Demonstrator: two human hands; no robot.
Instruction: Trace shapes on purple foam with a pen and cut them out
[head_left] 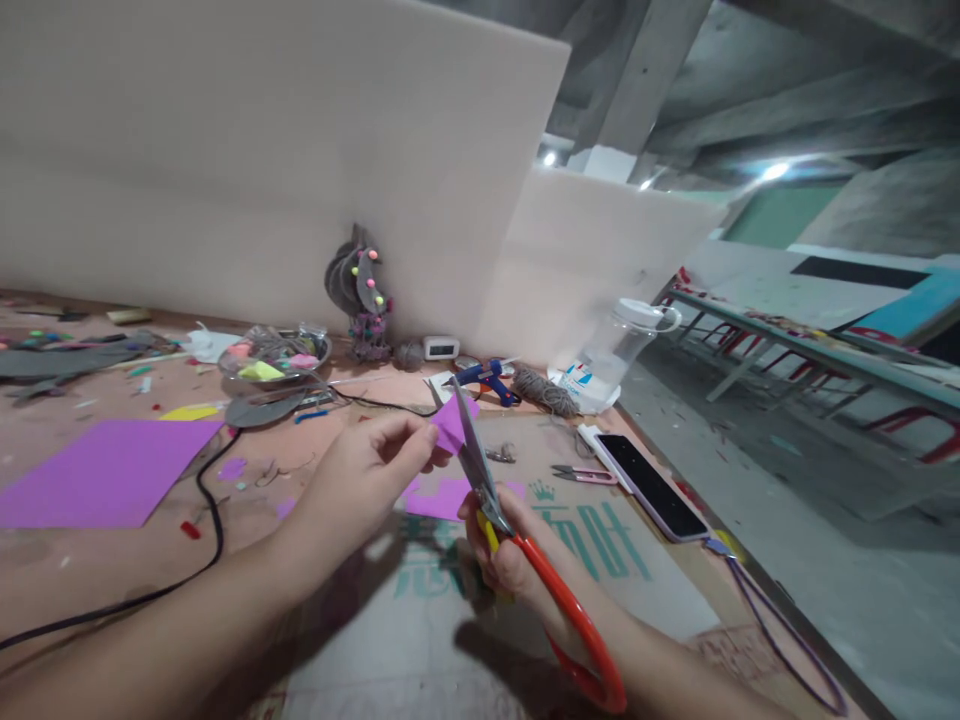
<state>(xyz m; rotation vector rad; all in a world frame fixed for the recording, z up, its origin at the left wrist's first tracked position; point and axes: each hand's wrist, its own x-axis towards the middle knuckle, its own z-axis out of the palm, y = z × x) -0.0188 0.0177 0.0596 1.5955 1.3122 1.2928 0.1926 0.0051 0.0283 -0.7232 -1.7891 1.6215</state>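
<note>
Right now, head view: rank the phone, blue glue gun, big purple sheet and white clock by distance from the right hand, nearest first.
1. phone: on the table just right of the right hand, which grips the scissors.
2. blue glue gun: behind the hand, toward the wall.
3. white clock: farther back, against the wall.
4. big purple sheet: far left, beyond the left hand.

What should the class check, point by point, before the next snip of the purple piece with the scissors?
1. Left hand pinches the small purple piece firmly: ok.
2. Right hand grips the scissors by the red handle: ok.
3. Blades meet the piece's edge: ok.
4. Left fingers are away from the blades: cannot tell, they sit close.
5. Black cable lies away from the cut: ok.
6. Phone sits safely on the table: not ok, it lies at the edge.
</note>
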